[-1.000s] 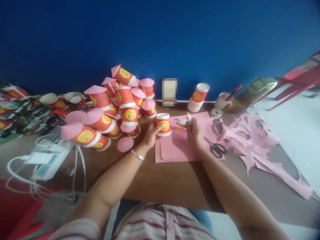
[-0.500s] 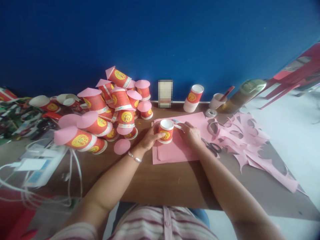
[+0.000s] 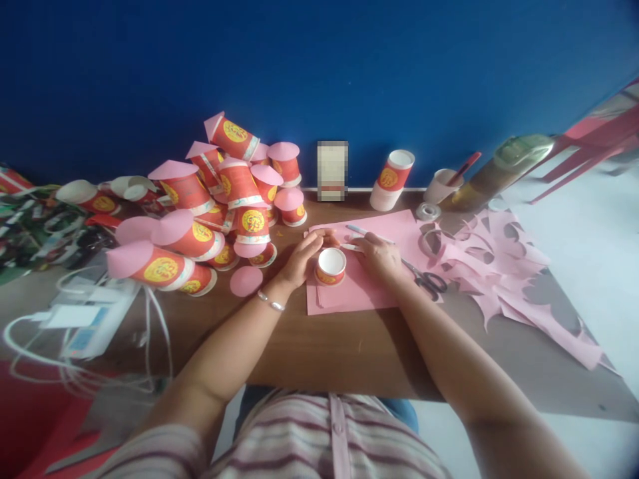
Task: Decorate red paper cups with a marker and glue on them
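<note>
A red and white paper cup [image 3: 330, 274] with a yellow print stands upright, mouth up, on a stack of pink paper [image 3: 369, 293]. My left hand [image 3: 300, 256] is beside and behind the cup, fingers stretched out and apart from its wall. My right hand [image 3: 380, 258] is closed round a slim white pen [image 3: 351, 247], whose end points left behind the cup. A second pale pen [image 3: 355, 229] lies on the paper just beyond. Black-handled scissors [image 3: 430, 283] rest by the right wrist, blades partly hidden by the arm.
Cups with pink cone tops [image 3: 252, 223] are piled left, near a pink disc [image 3: 246, 281]. A white power strip [image 3: 102, 326] with cables sits front left. Stacked cups [image 3: 392, 179], a tape roll [image 3: 428, 211], a bottle [image 3: 492, 176] and pink paper scraps [image 3: 504, 279] are right.
My left hand has let go of the cup's side, and its fingers now reach out behind it. The cup sits slightly nearer me. My right hand still holds the pen.
</note>
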`<move>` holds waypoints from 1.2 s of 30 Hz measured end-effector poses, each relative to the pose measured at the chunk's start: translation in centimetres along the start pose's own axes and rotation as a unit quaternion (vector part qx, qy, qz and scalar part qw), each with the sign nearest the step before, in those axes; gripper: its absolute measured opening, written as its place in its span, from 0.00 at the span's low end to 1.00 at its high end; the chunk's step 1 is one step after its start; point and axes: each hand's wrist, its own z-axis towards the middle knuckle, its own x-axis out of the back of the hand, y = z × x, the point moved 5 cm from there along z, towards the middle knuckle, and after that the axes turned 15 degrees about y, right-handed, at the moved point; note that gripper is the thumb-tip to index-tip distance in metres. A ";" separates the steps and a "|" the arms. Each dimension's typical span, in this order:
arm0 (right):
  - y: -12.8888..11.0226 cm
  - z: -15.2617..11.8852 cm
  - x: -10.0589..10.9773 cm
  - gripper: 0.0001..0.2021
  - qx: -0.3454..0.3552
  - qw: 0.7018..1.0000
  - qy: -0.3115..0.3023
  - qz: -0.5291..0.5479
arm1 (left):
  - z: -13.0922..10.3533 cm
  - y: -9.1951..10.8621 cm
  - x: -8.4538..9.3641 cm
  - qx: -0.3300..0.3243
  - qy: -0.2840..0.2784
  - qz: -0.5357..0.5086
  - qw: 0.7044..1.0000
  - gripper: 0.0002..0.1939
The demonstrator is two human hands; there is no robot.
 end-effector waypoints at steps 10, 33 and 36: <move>0.1 0.4 0.0 0.14 -0.001 1.000 0.004 0.012 | 1.4 -1.0 1.4 -0.019 0.123 0.071 0.990 0.19; -0.9 -0.4 0.0 0.15 -0.054 0.991 0.027 0.117 | 0.5 0.5 0.8 -0.048 0.071 -0.019 0.996 0.29; -0.8 -0.2 0.0 0.14 -0.059 0.987 0.038 0.141 | 0.8 -0.1 1.2 -0.030 0.110 0.051 0.992 0.24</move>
